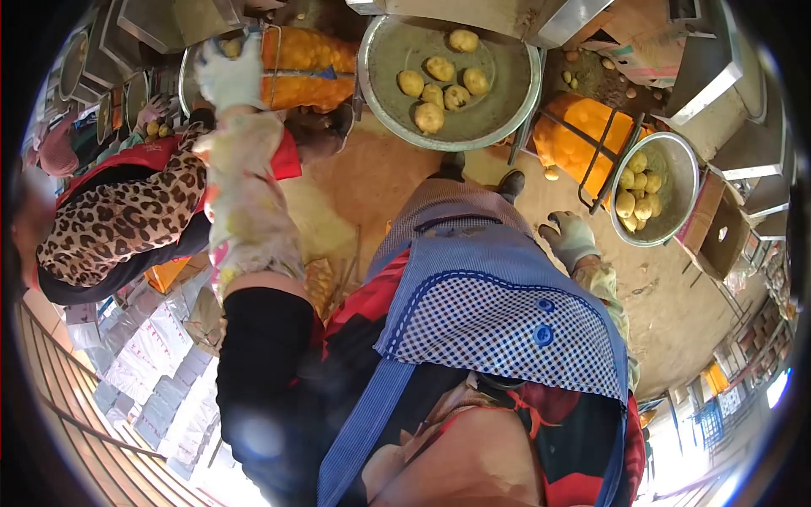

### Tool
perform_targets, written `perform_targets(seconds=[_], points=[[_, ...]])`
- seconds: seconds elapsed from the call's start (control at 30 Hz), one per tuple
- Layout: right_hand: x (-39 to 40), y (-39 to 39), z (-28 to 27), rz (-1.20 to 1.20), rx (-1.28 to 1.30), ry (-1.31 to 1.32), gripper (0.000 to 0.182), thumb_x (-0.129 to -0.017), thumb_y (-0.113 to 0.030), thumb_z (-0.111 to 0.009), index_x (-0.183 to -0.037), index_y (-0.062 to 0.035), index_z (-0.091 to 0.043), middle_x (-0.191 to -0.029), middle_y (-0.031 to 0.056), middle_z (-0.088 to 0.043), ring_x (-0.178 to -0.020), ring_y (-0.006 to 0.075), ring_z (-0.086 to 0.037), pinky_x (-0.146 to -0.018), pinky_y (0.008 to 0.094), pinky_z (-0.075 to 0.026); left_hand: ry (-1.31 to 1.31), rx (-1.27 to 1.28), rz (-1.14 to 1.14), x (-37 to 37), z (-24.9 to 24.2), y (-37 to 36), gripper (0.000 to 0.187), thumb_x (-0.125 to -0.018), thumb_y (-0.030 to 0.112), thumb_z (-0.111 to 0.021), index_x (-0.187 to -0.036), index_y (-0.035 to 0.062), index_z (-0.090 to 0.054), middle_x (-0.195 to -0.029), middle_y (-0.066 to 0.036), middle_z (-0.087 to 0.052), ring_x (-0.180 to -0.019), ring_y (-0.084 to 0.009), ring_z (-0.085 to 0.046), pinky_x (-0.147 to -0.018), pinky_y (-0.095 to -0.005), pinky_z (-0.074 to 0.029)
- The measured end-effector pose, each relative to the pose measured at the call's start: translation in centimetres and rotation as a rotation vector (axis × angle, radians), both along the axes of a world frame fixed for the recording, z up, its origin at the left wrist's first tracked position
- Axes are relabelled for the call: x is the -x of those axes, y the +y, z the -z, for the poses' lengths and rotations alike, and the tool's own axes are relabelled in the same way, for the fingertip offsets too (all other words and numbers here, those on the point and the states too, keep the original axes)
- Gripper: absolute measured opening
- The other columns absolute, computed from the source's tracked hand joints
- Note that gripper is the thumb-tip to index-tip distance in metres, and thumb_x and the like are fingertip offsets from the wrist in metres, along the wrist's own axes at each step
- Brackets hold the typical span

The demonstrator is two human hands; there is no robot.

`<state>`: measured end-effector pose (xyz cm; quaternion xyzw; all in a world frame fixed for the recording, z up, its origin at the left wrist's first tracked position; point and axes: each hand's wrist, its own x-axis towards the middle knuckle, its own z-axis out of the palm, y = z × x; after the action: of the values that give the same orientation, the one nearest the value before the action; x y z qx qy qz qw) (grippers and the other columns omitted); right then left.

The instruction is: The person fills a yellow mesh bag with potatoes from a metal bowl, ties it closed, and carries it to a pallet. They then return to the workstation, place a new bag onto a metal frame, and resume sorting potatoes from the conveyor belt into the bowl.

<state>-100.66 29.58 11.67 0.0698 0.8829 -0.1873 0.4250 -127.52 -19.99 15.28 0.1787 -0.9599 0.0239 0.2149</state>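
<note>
My left hand [230, 74], in a pale glove, is stretched out far to the left over the edge of a metal basin [187, 83]. Its fingers are curled around a potato [231, 47], which shows between them. My right hand [572, 238], gloved too, hangs low beside my apron with its fingers apart and nothing in them. In front of me stands a large metal basin [384, 114] with several yellow potatoes [439, 69] in it. An orange mesh sack [308, 68], full and held in a wire frame, is just right of my left hand.
Another person in a leopard-print top [127, 215] is close on my left. To the right are a second orange sack [579, 135] in a frame, a smaller basin [688, 190] of potatoes and a cardboard box [718, 224]. Metal chutes [710, 76] line the far side.
</note>
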Motion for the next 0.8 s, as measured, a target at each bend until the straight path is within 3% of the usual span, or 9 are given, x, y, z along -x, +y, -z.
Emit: perform_targets(seconds=[0.07, 0.1, 0.13, 0.23, 0.37, 0.53, 0.6, 0.7, 0.8], points=[[-0.1, 0.1, 0.0, -0.001, 0.000, -0.011, 0.039, -0.077, -0.035, -0.060, -0.101, -0.0047, -0.064, -0.102, 0.0189, -0.061, -0.096, 0.0354, -0.058, -0.083, 0.0413, -0.046, -0.069, 0.026, 0.281, -3.8, 2.7, 6.1, 0.061, -0.071, 0.049, -0.067, -0.115, 0.0081, -0.058, -0.109, -0.018, -0.058, -0.102, -0.0324, -0.055, -0.087, -0.0412, -0.044], [-0.3, 0.3, 0.1, -0.003, 0.001, -0.017, 0.039, -0.077, -0.035, -0.060, -0.101, -0.0047, -0.064, -0.102, 0.0190, -0.061, -0.096, 0.0354, -0.058, -0.083, 0.0413, -0.046, -0.262, -0.411, 0.535, -5.1, 0.6, 10.5, 0.052, -0.072, 0.045, -0.068, -0.110, 0.0122, -0.059, -0.110, -0.015, -0.058, -0.108, -0.0358, -0.050, -0.094, -0.0423, -0.039], [-0.5, 0.4, 0.3, -0.005, -0.003, -0.011, 0.039, -0.077, -0.035, -0.060, -0.101, -0.0046, -0.064, -0.102, 0.0190, -0.061, -0.096, 0.0354, -0.058, -0.083, 0.0413, -0.046, -0.279, -0.112, 0.695, -6.8, 2.6, 13.0, 0.043, -0.072, 0.043, -0.068, -0.103, 0.0129, -0.061, -0.116, -0.016, -0.054, -0.112, -0.0349, -0.047, -0.098, -0.0446, -0.034], [-0.9, 0.4, 0.4, 0.000, -0.002, 0.010, 0.039, -0.077, -0.035, -0.060, -0.100, -0.0044, -0.064, -0.102, 0.0191, -0.061, -0.096, 0.0355, -0.058, -0.083, 0.0412, -0.046, -0.808, -0.028, 0.713, -9.6, 5.3, 20.1, 0.061, -0.077, 0.053, -0.058, -0.123, 0.0136, -0.053, -0.137, -0.017, -0.040, -0.132, -0.0361, -0.027, -0.107, -0.0531, -0.014], [-1.3, 0.2, -0.6, 0.043, 0.003, 0.032, 0.039, -0.077, -0.036, -0.061, -0.100, -0.0042, -0.064, -0.102, 0.0195, -0.062, -0.096, 0.0356, -0.058, -0.083, 0.0414, -0.046, -0.728, 0.110, 0.841, -9.9, 9.5, 22.3, 0.053, -0.078, 0.037, -0.057, -0.123, 0.0078, -0.051, -0.138, -0.016, -0.038, -0.132, -0.0380, -0.026, -0.106, -0.0595, -0.013], [-3.3, 1.2, 0.4, -0.002, 0.010, 0.063, 0.041, -0.076, -0.038, -0.061, -0.100, -0.0048, -0.064, -0.100, 0.0196, -0.062, -0.094, 0.0363, -0.058, -0.082, 0.0432, -0.046, -0.744, 0.189, 0.923, -8.8, 8.1, 23.4, 0.048, -0.077, 0.037, -0.059, -0.115, 0.0092, -0.053, -0.129, -0.016, -0.045, -0.129, -0.0351, -0.031, -0.106, -0.0591, -0.011], [-3.8, 2.0, 1.5, -0.015, 0.054, 0.063, 0.041, -0.077, -0.038, -0.061, -0.101, -0.0054, -0.064, -0.101, 0.0190, -0.062, -0.094, 0.0364, -0.059, -0.081, 0.0433, -0.047, -0.649, -0.006, 0.864, -9.5, 7.9, 23.7, 0.048, -0.073, 0.036, -0.063, -0.111, 0.0089, -0.052, -0.127, -0.016, -0.045, -0.127, -0.0342, -0.033, -0.105, -0.0552, -0.016], [-4.0, 2.8, 2.8, -0.076, 0.091, 0.039, 0.041, -0.077, -0.038, -0.062, -0.102, -0.0064, -0.064, -0.101, 0.0186, -0.063, -0.094, 0.0363, -0.059, -0.082, 0.0428, -0.047, -0.511, -0.749, 0.746, -11.3, 2.9, 22.7, 0.052, -0.066, 0.022, -0.071, -0.111, 0.0056, -0.050, -0.109, -0.019, -0.055, -0.100, -0.0352, -0.052, -0.087, -0.0416, -0.041], [-2.6, 4.1, 5.3, -0.213, 0.127, -0.003, 0.040, -0.077, -0.038, -0.064, -0.104, -0.0076, -0.064, -0.103, 0.0186, -0.062, -0.097, 0.0350, -0.059, -0.084, 0.0418, -0.047, -0.495, -1.143, 0.572, -13.7, 1.5, 20.1, 0.046, -0.069, 0.021, -0.070, -0.110, 0.0074, -0.052, -0.096, -0.018, -0.062, -0.089, -0.0333, -0.060, -0.082, -0.0405, -0.046]])
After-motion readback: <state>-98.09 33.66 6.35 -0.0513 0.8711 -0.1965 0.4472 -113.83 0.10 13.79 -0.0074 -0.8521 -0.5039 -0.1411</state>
